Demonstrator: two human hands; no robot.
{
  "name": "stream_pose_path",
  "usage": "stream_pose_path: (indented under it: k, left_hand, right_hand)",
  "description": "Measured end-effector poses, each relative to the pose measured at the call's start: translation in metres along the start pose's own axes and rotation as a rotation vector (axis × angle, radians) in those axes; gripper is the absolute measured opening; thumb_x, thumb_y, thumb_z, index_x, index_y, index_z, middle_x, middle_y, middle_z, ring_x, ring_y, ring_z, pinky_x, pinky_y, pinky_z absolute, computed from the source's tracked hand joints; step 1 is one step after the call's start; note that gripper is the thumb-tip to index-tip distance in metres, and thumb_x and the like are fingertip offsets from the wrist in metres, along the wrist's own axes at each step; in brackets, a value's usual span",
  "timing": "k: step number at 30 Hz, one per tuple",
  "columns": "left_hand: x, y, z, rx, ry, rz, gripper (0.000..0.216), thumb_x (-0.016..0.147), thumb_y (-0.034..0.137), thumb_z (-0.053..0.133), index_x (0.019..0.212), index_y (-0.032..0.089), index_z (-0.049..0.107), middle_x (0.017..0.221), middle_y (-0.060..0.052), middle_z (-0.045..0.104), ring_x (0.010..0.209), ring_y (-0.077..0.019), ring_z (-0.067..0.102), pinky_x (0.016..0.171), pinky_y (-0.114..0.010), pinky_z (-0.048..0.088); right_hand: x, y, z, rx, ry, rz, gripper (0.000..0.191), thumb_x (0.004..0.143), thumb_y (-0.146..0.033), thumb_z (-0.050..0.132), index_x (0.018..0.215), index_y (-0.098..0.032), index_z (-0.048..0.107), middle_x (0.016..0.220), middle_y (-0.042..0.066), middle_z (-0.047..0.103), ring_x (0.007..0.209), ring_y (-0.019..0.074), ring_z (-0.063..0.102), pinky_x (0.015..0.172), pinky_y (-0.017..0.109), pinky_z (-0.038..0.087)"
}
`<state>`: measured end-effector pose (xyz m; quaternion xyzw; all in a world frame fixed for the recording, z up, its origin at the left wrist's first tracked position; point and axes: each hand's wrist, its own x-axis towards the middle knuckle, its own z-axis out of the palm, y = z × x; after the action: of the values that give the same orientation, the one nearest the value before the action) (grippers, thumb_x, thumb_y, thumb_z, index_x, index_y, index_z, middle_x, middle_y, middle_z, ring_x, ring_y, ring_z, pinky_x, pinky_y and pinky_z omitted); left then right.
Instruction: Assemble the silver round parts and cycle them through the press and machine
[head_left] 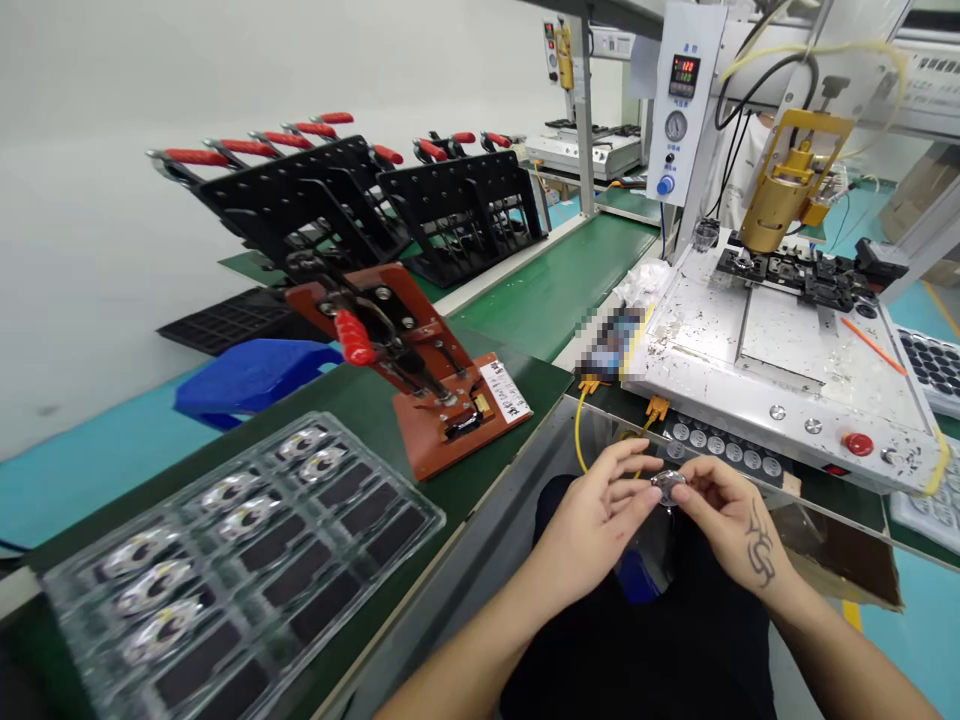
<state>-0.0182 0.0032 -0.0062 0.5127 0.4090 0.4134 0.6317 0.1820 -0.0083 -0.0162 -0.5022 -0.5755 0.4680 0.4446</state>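
Observation:
A small round, shiny silver part (667,486) is held above my lap, between my two hands. My left hand (600,515) touches its left edge with thumb and fingertips, the other fingers stretched out. On the opposite edge, my right hand (724,515) pinches it between thumb and forefinger. Its finer detail is too small to make out. Just beyond the hands, a dark strip with round pale discs (724,447) lies under the front edge of the white press machine (712,385).
To the left, a clear plastic tray (281,590) holds several shiny oval parts. Behind it stands a brown toggle-clamp fixture (427,450) with a red handle. Black clamp fixtures (465,205) line the back. A yellow cable (578,430) hangs near my left hand. A brass press head (776,205) stands over the machine.

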Motion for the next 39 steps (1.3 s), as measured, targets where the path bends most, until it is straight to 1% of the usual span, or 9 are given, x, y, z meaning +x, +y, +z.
stream_pose_path:
  k: [6,9,15,20,22,24,28,35,39]
  left_hand:
    - [-0.005,0.000,0.004,-0.097,0.044,-0.056,0.034,0.091,0.046,0.082,0.102,0.016,0.071,0.084,-0.004,0.072,0.075,-0.0183,0.072,0.072,-0.031,0.063]
    - [-0.007,0.006,-0.001,-0.043,0.050,-0.052,0.036,0.090,0.048,0.083,0.100,0.016,0.071,0.078,-0.001,0.069,0.068,-0.0163,0.068,0.066,-0.029,0.059]
    - [-0.017,0.029,-0.011,0.150,0.036,0.006,0.024,0.097,0.042,0.073,0.099,0.018,0.071,0.079,-0.002,0.070,0.068,-0.0171,0.068,0.064,-0.028,0.055]
    - [-0.013,0.096,-0.072,0.693,0.365,0.630,0.014,0.101,0.032,0.069,0.101,0.021,0.077,0.098,-0.009,0.079,0.091,-0.0226,0.072,0.086,-0.036,0.055]
    - [-0.005,0.120,-0.109,0.886,0.433,0.915,0.021,0.101,0.031,0.065,0.085,0.021,0.074,0.087,-0.009,0.076,0.088,-0.0228,0.068,0.090,-0.038,0.052]
    - [0.005,0.135,-0.141,1.062,0.400,1.001,0.040,0.103,0.033,0.061,0.065,0.022,0.062,0.064,-0.003,0.063,0.070,-0.0190,0.059,0.079,-0.036,0.048]
    - [0.024,0.156,-0.162,1.123,0.389,0.976,0.062,0.107,0.046,0.055,0.053,0.023,0.035,0.051,0.005,0.035,0.052,-0.0136,0.032,0.060,-0.032,0.033]
    - [0.053,0.231,-0.203,0.499,0.656,0.777,0.028,0.113,0.043,0.043,0.098,0.022,0.055,0.080,-0.001,0.059,0.062,-0.0149,0.060,0.064,-0.029,0.052]
    - [0.022,0.196,-0.249,0.779,0.928,0.432,0.026,0.109,0.037,0.044,0.120,0.019,0.060,0.100,-0.009,0.073,0.082,-0.0222,0.072,0.080,-0.036,0.057]
  right_hand:
    - [0.005,0.002,0.006,0.172,-0.055,0.053,0.033,0.094,-0.050,0.082,0.111,-0.025,0.071,0.087,0.002,0.068,0.071,0.0166,0.062,0.066,0.030,0.055]
    - [0.013,-0.006,-0.006,-0.072,-0.214,-0.148,0.046,0.095,-0.039,0.082,0.139,-0.031,0.067,0.095,0.003,0.071,0.078,0.0195,0.067,0.074,0.034,0.059]
    - [0.037,-0.029,-0.014,-0.430,-0.451,-0.552,0.046,0.101,-0.025,0.071,0.146,-0.033,0.066,0.127,0.010,0.074,0.111,0.0276,0.073,0.096,0.039,0.059]
    - [0.060,-0.031,-0.002,-0.444,-0.310,-0.678,0.042,0.095,-0.022,0.077,0.135,-0.031,0.067,0.105,0.007,0.075,0.086,0.0241,0.071,0.077,0.037,0.058]
    - [0.071,-0.033,0.001,-0.403,-0.256,-0.666,0.036,0.094,-0.024,0.077,0.128,-0.030,0.068,0.094,0.004,0.072,0.077,0.0218,0.066,0.070,0.035,0.056]
    - [0.079,-0.036,0.004,-0.356,-0.219,-0.640,0.031,0.095,-0.027,0.076,0.125,-0.029,0.069,0.088,0.002,0.069,0.073,0.0207,0.063,0.067,0.034,0.054]
    - [0.092,-0.042,0.012,-0.321,-0.213,-0.619,0.030,0.097,-0.030,0.075,0.126,-0.027,0.068,0.089,0.002,0.067,0.074,0.0201,0.063,0.068,0.034,0.054]
    - [0.126,-0.050,0.061,-0.313,-0.283,-0.658,0.029,0.097,-0.033,0.072,0.124,-0.024,0.067,0.085,0.001,0.062,0.071,0.0182,0.058,0.065,0.031,0.050]
    - [0.151,-0.033,0.084,-0.321,-0.367,-0.646,0.030,0.096,-0.033,0.072,0.125,-0.024,0.068,0.087,0.001,0.062,0.070,0.0179,0.058,0.063,0.030,0.049]
